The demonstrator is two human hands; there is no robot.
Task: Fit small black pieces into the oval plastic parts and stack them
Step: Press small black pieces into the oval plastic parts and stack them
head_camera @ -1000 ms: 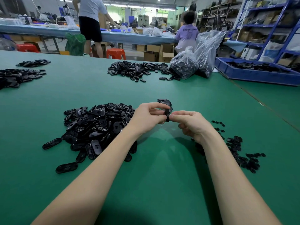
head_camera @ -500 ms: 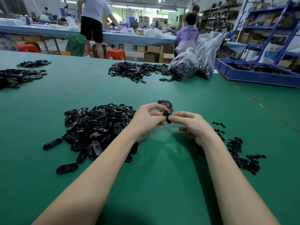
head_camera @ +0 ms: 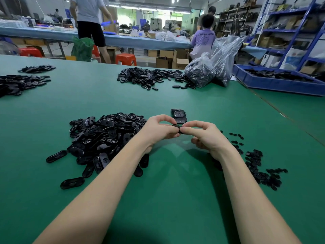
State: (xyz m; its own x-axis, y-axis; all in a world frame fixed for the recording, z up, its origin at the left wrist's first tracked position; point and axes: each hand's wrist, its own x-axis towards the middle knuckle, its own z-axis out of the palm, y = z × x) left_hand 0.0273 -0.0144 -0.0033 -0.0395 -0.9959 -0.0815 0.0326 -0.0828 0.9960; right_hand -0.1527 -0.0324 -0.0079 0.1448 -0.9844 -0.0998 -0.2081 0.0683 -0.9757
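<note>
Black plastic, oval in outline, the part (head_camera: 177,128) I am working on sits above the green table (head_camera: 175,191), pinched between both hands at mid-table. My left hand (head_camera: 158,130) curls thumb and forefinger round its left end; my right hand (head_camera: 204,135) clamps thumb and forefinger on its right end. Whether a small piece is already seated in it I cannot tell. Just beyond the fingertips, a short stack of finished ovals (head_camera: 179,116) rests on the table. Left of the hands lies the large heap of oval parts (head_camera: 103,138), under and beside my left forearm. Right of the hands, the small black pieces (head_camera: 260,168) are scattered in a loose trail. At the far edge I see another pile (head_camera: 149,77), two clear bags (head_camera: 211,67) and a blue tray (head_camera: 274,83).
</note>
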